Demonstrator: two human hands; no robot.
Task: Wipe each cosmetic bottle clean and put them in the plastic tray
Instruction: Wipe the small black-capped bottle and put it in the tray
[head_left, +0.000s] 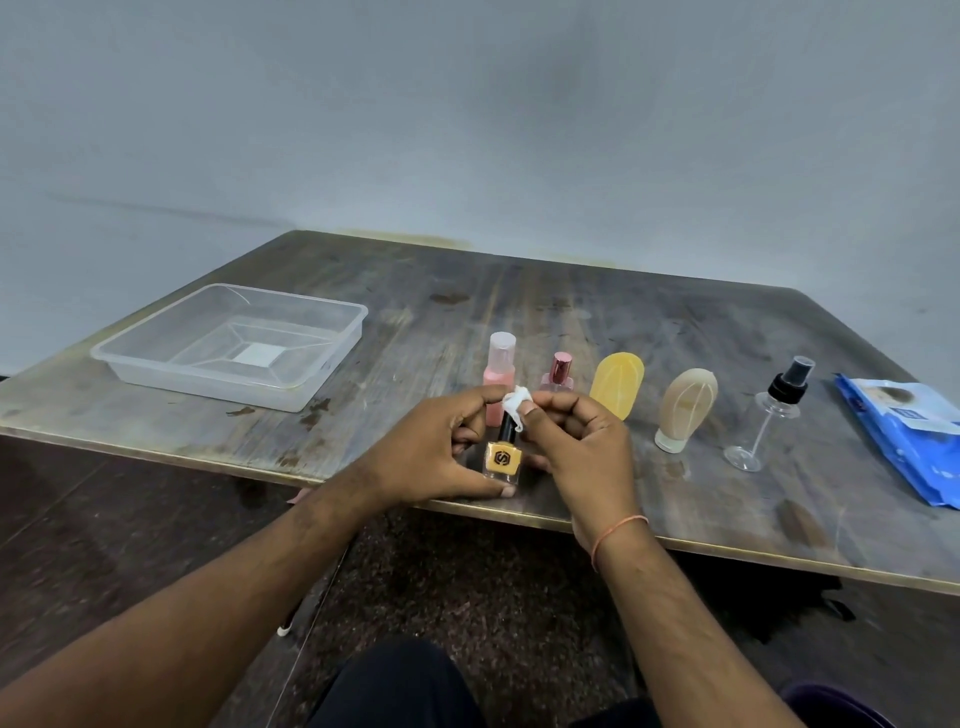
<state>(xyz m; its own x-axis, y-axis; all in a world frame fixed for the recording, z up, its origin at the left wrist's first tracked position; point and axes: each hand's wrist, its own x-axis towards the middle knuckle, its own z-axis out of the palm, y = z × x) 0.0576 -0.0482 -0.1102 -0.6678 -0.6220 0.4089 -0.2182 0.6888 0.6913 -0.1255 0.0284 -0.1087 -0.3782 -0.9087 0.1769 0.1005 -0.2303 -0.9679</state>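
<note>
The orange nail polish bottle (502, 460) bears a black hexagonal logo on its front; the print on the blue wipes packet (906, 436) is too blurred to read

The worn, dark wooden table (649, 332) before me carries a clear rectangular plastic tray (332, 338) at its left edge. Along the near edge stand a pink bottle (500, 371), a pink-capped perfume bottle (558, 375), a yellow tube (617, 383), a beige tube (687, 413) and a clear spray bottle (769, 415). A blue wipes packet (906, 441) lies at the right edge.
</note>
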